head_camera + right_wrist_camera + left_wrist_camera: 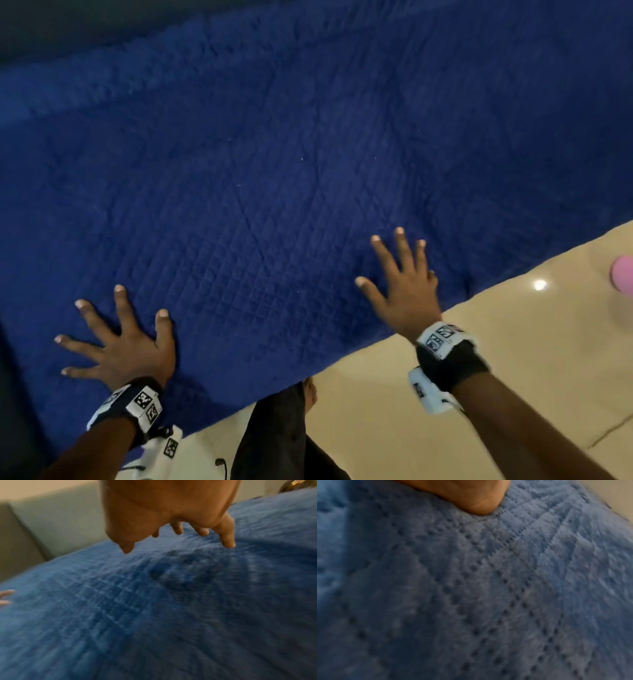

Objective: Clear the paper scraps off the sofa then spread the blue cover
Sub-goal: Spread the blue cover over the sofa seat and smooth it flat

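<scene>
Across the sofa seat, the quilted blue cover (274,154) lies spread flat, its near edge overhanging the beige tiled floor (479,359). The left hand (126,346) and right hand (406,284) press on it, fingers splayed.

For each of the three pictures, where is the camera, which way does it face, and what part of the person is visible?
Head: worn on the head, facing down at the blue cover, floor, both hands, left hand, right hand, and forearms.
Left wrist: right above the cover, showing only the palm's edge.
Right wrist: facing along the spread fingers over the cover toward a grey backrest.
Shared: all show the quilted cover; head and right wrist show the right fingers.
</scene>
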